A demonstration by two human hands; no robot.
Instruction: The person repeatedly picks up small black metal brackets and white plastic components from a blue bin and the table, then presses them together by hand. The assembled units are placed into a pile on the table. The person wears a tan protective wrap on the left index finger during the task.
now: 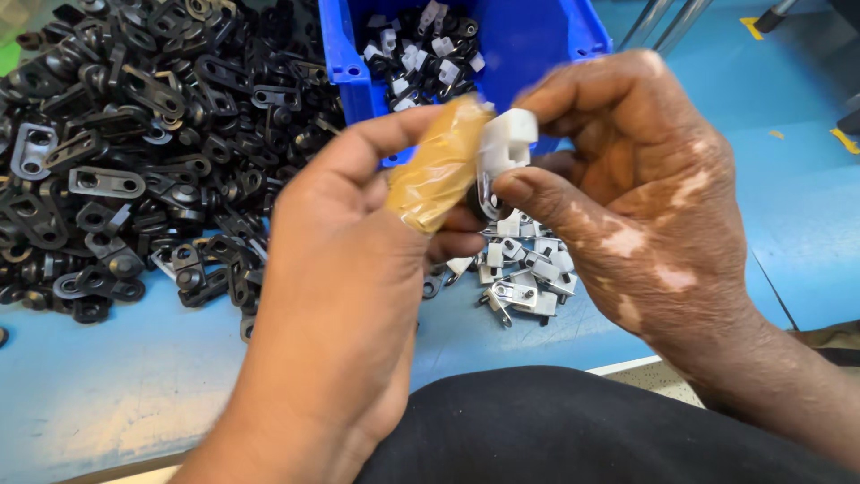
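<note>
Both my hands meet in the middle of the view over a blue table (pixel 107 385). My left hand (pixel 340 269) has its thumb wrapped in tan tape (pixel 439 166), and that thumb presses against a small part. My right hand (pixel 627 188) pinches the same part between thumb and fingers: a white plastic clip (pixel 509 139) joined to a dark metal piece below it. Under my hands lies a small heap of white clips (pixel 528 269).
A large pile of black metal brackets (pixel 143 134) covers the table's left side. A blue plastic bin (pixel 537 40) at the back holds assembled black and white parts (pixel 421 54). Metal legs stand at the back right. My dark-clothed lap fills the bottom edge.
</note>
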